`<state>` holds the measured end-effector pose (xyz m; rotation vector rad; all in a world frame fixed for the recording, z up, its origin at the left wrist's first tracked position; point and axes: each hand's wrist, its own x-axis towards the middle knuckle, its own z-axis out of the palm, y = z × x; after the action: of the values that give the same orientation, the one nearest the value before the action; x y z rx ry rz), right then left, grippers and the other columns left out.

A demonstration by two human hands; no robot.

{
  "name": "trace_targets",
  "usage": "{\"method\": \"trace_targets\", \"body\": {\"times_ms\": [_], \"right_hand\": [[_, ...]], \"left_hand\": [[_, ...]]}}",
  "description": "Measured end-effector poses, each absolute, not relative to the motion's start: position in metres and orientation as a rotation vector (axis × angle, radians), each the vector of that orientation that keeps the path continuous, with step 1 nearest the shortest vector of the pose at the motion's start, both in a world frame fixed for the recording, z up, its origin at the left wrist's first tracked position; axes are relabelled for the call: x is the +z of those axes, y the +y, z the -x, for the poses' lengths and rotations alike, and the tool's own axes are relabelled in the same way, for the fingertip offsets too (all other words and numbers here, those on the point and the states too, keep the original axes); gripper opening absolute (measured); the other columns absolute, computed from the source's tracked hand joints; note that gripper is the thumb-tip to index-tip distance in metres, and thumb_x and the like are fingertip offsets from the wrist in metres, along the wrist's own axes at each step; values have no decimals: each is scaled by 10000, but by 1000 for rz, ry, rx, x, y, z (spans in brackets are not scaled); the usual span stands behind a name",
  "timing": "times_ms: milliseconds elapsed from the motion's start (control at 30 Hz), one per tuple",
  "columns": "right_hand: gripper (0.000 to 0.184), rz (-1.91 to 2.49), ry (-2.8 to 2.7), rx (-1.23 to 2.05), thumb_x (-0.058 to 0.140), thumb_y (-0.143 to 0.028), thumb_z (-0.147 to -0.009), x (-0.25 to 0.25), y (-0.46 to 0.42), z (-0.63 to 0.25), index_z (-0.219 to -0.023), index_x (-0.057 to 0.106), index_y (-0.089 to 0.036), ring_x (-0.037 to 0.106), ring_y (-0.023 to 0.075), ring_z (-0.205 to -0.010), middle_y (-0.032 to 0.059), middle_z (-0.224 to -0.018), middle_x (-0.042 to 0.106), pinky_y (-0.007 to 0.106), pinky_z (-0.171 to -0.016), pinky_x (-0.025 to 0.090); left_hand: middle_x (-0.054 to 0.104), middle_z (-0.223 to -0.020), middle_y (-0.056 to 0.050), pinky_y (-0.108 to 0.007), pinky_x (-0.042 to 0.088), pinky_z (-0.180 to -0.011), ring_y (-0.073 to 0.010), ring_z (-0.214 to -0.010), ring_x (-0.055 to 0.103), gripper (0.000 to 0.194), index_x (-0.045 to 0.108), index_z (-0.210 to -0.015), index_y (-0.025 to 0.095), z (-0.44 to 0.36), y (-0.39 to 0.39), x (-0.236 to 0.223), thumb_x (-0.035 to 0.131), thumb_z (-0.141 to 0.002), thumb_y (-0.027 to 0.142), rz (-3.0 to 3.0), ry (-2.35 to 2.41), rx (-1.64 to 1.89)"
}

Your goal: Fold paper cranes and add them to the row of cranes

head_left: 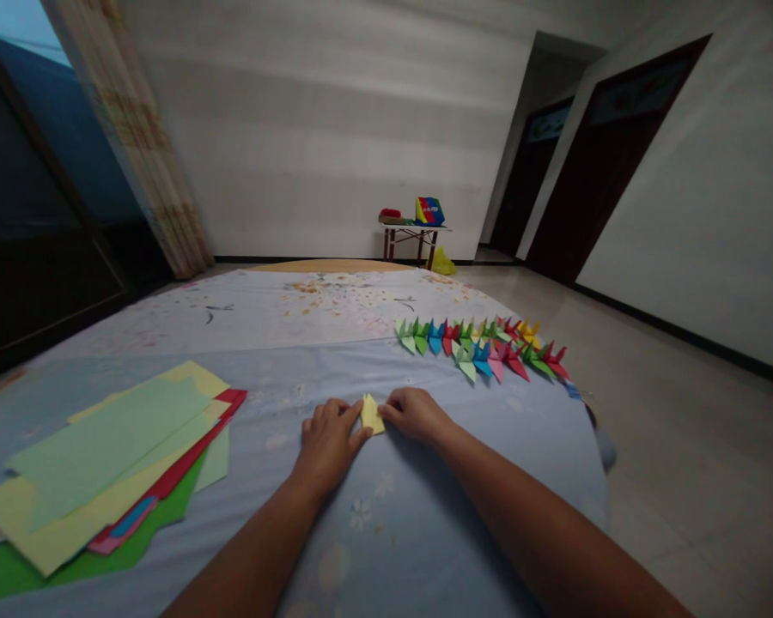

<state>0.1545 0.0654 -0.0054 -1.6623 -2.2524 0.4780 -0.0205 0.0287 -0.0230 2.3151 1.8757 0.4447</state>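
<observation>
Two hands pinch a small, partly folded yellow paper piece (372, 415) on the bed: left hand (327, 444) at 9 o'clock, right hand (414, 414) at 3 o'clock, fingertips closed on its edges. Light, creasable, likely slippery; best gripped along the folds.

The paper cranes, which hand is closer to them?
Right. The right hand lies just below and left of the cranes; the left hand is farther left, past the yellow paper.

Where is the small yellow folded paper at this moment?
In the head view, the small yellow folded paper lies on the blue sheet, low centre, pinched between the left hand and the right hand.
</observation>
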Motion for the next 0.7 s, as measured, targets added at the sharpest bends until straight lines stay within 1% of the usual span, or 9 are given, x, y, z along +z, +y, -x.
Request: {"method": "trace_targets", "body": {"times_ms": [133,233,300,367,467,533,567,633,700], "right_hand": [[259,1599,-2234,516,463,-352,-831,-8,60,-148,-780,658,-188,546,132,-713,23,-750,659,241,-646,304],[199,1514,-2190,509,512,-337,-801,-10,59,-144,-759,633,-186,530,138,-744,6,-748,638,262,-700,307],[167,1445,-2143,554,524,-320,-792,-12,59,-143,-764,607,-178,517,129,-719,-2,-731,617,253,-687,321],[147,1357,-2081,671,511,-301,-799,-15,59,-143,-778,579,-172,499,112,-661,-8,-708,595,228,-634,339],[126,1217,-1921,836,505,-286,-797,-18,63,-143,-765,544,-171,487,103,-625,-17,-680,561,211,-594,361],[128,1142,-1785,920,518,-293,-784,-20,66,-143,-751,529,-171,486,104,-626,-24,-668,538,216,-605,377],[141,1107,-1715,972,525,-308,-778,-20,68,-144,-747,522,-170,484,103,-621,-26,-662,528,218,-605,382],[191,1043,-1586,1086,548,-354,-760,-20,70,-145,-743,511,-168,474,100,-603,-29,-655,516,221,-592,382],[252,986,-1477,1187,575,-408,-735,-17,71,-147,-734,501,-167,461,95,-582,-32,-645,507,219,-573,375]], "left_hand": [[536,-1091,-72,-374,312,-846,-235,-1035,441,391,534,-1185,254,21,25,-24,469,-821,379,-2329,1843,550],[555,-1073,-68,-387,318,-857,-239,-1039,453,355,562,-1139,244,21,24,-24,477,-817,366,-2300,1816,627],[573,-1050,-59,-403,325,-865,-239,-1028,471,331,572,-1115,251,20,24,-24,486,-810,349,-2247,1795,679],[584,-1053,-59,-423,329,-888,-238,-1036,486,336,557,-1129,245,19,26,-23,483,-812,327,-2159,1736,777],[566,-1114,-95,-415,371,-903,-225,-1046,522,464,437,-1246,193,17,31,-22,487,-810,341,-1866,1580,1031],[549,-1143,-129,-393,424,-869,-214,-991,571,609,314,-1315,154,15,35,-21,522,-788,378,-1601,1456,1178],[550,-1141,-145,-387,446,-845,-211,-951,594,664,280,-1324,137,14,37,-20,544,-772,393,-1484,1403,1213],[551,-1154,-177,-385,470,-813,-221,-928,612,688,299,-1302,117,12,39,-17,583,-743,399,-1311,1357,1234],[522,-1210,-210,-366,488,-776,-246,-981,597,656,358,-1260,111,10,39,-14,615,-721,383,-1198,1368,1256]]}}
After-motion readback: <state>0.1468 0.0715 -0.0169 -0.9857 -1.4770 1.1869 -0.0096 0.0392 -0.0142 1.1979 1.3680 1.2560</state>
